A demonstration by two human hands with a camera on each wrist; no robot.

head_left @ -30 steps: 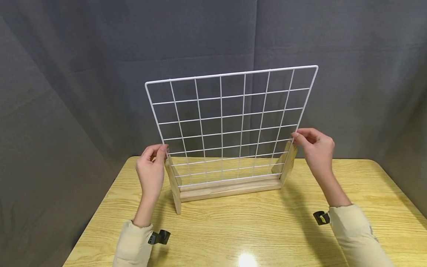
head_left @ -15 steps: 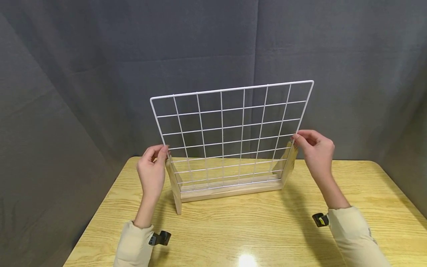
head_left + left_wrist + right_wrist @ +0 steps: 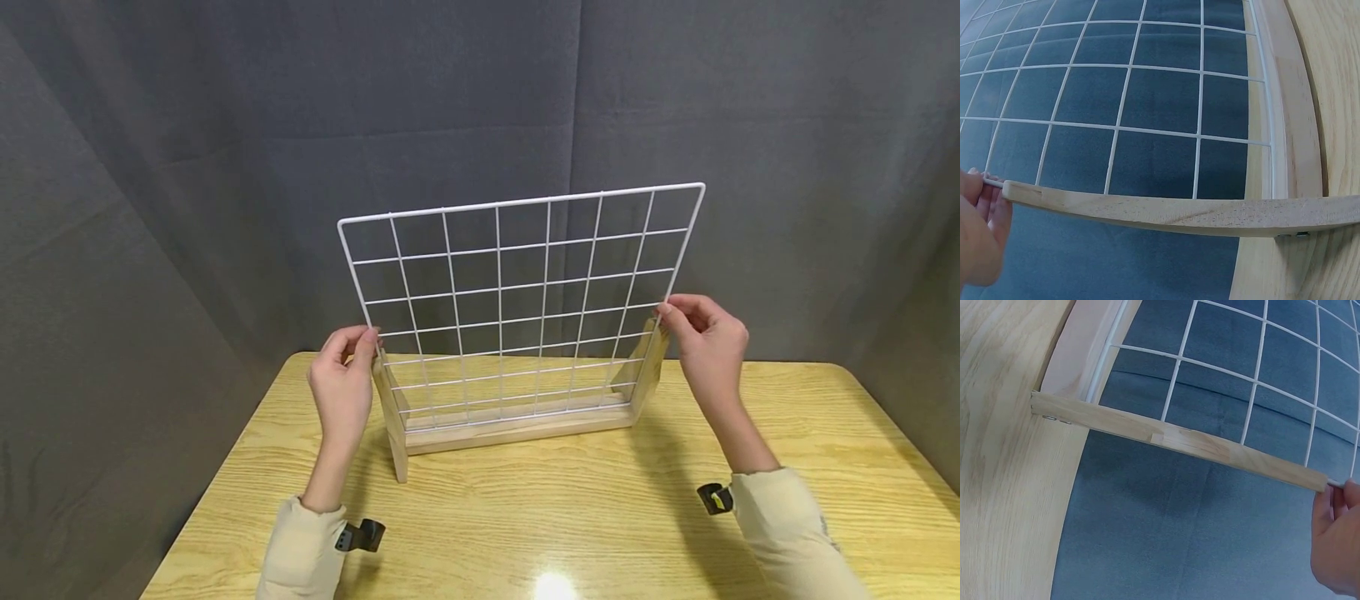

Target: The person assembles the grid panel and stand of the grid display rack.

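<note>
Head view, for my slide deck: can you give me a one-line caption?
Both hands, left hand and right hand, pinch a white wire grid seated in a wooden stand.

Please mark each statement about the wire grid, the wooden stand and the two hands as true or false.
1. The grid is white. True.
2. The grid lies flat on the table. False: it stands upright in the wooden stand.
3. Each hand pinches one side edge of the grid. True: the left hand is at the left edge, the right hand at the right edge.
4. The stand is black metal. False: it is pale wood.
5. The right hand rests on the table. False: it is raised, its fingers at the grid's edge.
</note>
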